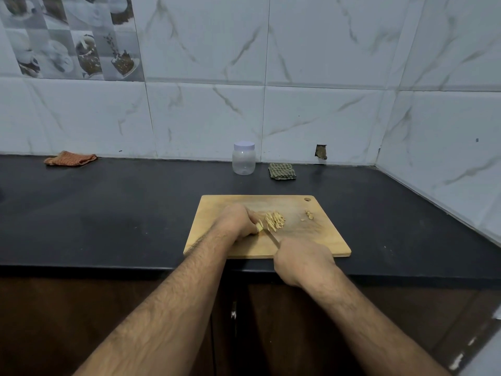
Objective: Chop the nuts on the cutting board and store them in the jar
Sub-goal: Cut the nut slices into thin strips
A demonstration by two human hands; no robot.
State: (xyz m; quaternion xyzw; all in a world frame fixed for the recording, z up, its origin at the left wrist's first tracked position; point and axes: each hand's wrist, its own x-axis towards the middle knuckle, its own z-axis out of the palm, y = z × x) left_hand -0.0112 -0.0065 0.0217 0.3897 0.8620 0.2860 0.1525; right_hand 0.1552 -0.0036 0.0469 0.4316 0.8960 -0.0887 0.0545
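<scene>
Over at the far left of the frame, an orange cloth (pixel 70 158) lies crumpled on my dark surface (pixel 122 213) against the tiled wall. Moving right, my left hand (pixel 238 222) sits on the wooden cutting board (pixel 320 240), its fingers curled down and pinching a pale nut piece (pixel 259 227) against the wood. Just right of those fingertips the knife blade (pixel 272 237) comes down beside the piece, and beyond the blade lies a heap of chopped nuts (pixel 275 219) in thin slivers. Behind the board, at the centre of the frame, stands the clear plastic jar (pixel 243 158) with its pale lid on, well apart from the board and close to the wall. A folded green checked cloth (pixel 282 171) lies just right of the jar. My right hand (pixel 305 260) is at the board's near edge, clamped round the knife handle, which it hides completely. Further right on the board, near the hanging hole, a few whole nuts (pixel 309 215) wait in a small cluster.
</scene>
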